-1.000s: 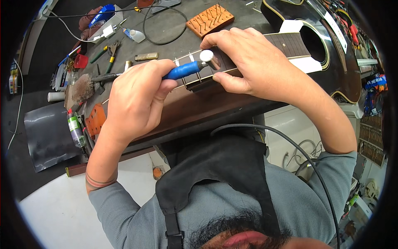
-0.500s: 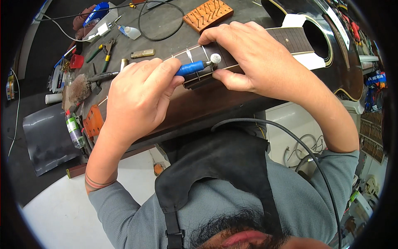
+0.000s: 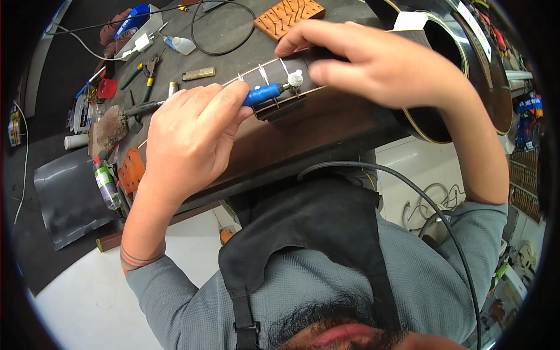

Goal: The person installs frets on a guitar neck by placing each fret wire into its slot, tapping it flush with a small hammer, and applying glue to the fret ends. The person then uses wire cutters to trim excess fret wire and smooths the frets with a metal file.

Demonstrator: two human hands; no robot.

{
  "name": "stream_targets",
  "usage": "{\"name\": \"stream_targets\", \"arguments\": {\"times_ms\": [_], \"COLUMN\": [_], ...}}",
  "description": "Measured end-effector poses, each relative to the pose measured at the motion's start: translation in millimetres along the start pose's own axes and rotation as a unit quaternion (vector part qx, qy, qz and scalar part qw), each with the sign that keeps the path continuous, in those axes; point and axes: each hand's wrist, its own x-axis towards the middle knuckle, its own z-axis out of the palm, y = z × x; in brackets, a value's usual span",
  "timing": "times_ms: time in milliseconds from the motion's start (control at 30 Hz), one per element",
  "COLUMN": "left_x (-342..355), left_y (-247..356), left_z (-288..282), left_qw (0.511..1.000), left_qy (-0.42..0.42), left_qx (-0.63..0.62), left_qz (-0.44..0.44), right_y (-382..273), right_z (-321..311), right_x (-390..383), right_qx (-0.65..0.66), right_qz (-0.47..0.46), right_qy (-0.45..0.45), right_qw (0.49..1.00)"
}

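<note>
My left hand (image 3: 195, 131) is closed around a blue-handled tool (image 3: 262, 94) with a round, whitish tip. That tip lies over the dark fretboard (image 3: 274, 70) of an acoustic guitar, beside its metal frets. My right hand (image 3: 364, 67), blurred, is over the neck with thumb and index finger apart. Its index fingertip is at the neck's far edge, while the thumb hovers above the fretboard; the other fingers are mostly hidden. The guitar's dark body (image 3: 487, 105) lies to the right, with white masking pieces (image 3: 410, 21) near the soundhole.
An orange wooden block (image 3: 289, 17) holding several thin dark pins stands at the back. Pliers (image 3: 149, 76), a lighter-shaped metal piece (image 3: 199, 73), a small bottle (image 3: 184, 45) and a brush (image 3: 114, 125) lie leftward. A black cable (image 3: 402, 181) arcs beside my apron.
My right thumb has lifted off the neck's near edge and come over the fretboard. The blue tool and my left hand have shifted slightly left.
</note>
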Motion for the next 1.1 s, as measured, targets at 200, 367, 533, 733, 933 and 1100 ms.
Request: {"name": "stream_targets", "arguments": {"times_ms": [200, 367, 533, 733, 933, 1100], "left_x": [-1.1, -8.7, 0.2, -8.2, -6.8, 2.1], "left_y": [-1.1, -5.7, -0.5, -7.3, -6.1, -2.2], "left_z": [-1.0, 2.2, -5.2, 3.5, 1.4, -0.2], "left_qw": [1.0, 0.993, 1.0, 0.993, 0.993, 1.0], "left_qy": [-0.01, 0.083, -0.023, 0.063, 0.08, -0.017], "left_qx": [-0.006, -0.08, -0.012, -0.102, -0.081, -0.012], "left_qz": [-0.005, 0.0, -0.002, 0.001, 0.004, -0.005], "right_y": [-40.2, -48.0, -48.9, -51.5, -51.8, -47.8], "right_z": [-18.4, -34.5, -35.0, -36.0, -32.0, -35.1], "right_x": [30.2, 23.5, 24.3, 24.9, 28.2, 22.2], "right_qx": [0.034, 0.045, 0.022, 0.016, -0.001, 0.004], "right_qz": [0.17, 0.142, 0.148, 0.156, 0.184, 0.136], "right_qy": [-0.107, -0.137, -0.144, -0.151, -0.156, -0.15], "right_qw": [0.979, 0.979, 0.978, 0.976, 0.971, 0.979]}}
